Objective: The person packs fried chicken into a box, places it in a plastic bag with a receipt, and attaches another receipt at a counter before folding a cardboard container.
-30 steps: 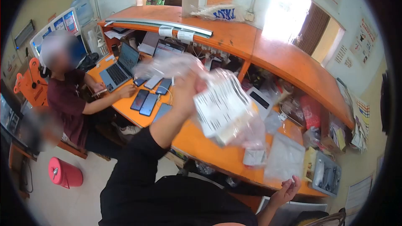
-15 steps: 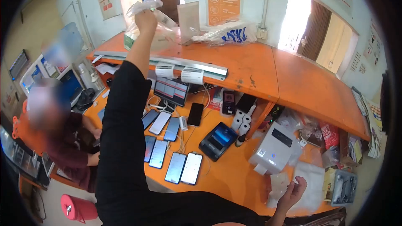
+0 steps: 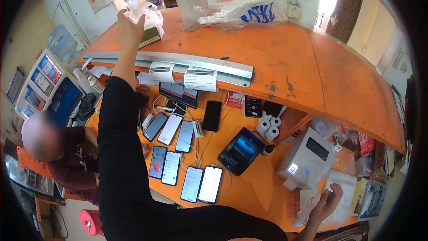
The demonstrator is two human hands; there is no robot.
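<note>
My left hand (image 3: pixel 129 29) reaches over the raised orange counter (image 3: pixel 263 49), fingers apart, just in front of a white plastic bag (image 3: pixel 149 14) with a green box (image 3: pixel 150 37) at its base. Nothing shows in its grip. Lower right, my right hand (image 3: pixel 329 200) hangs with loosely curled fingers beside a small paper (image 3: pixel 307 201) and a white plastic sheet (image 3: pixel 341 185); it holds nothing visible. Several phones (image 3: pixel 190 184) lie on the lower desk, left of a black printer (image 3: pixel 241 151).
A seated person (image 3: pixel 76 160) is at the left. A clear panel (image 3: pixel 190 0) and a plastic bundle with blue lettering (image 3: pixel 249 12) stand on the counter. A metal strip with paper slips (image 3: pixel 200 78) runs along its edge. A grey machine (image 3: pixel 306 159) sits right.
My left hand has opened and come away from the bag's top, which it gripped before. The bag now rests on the counter. The camera view has shifted, and a figure shows behind the window.
</note>
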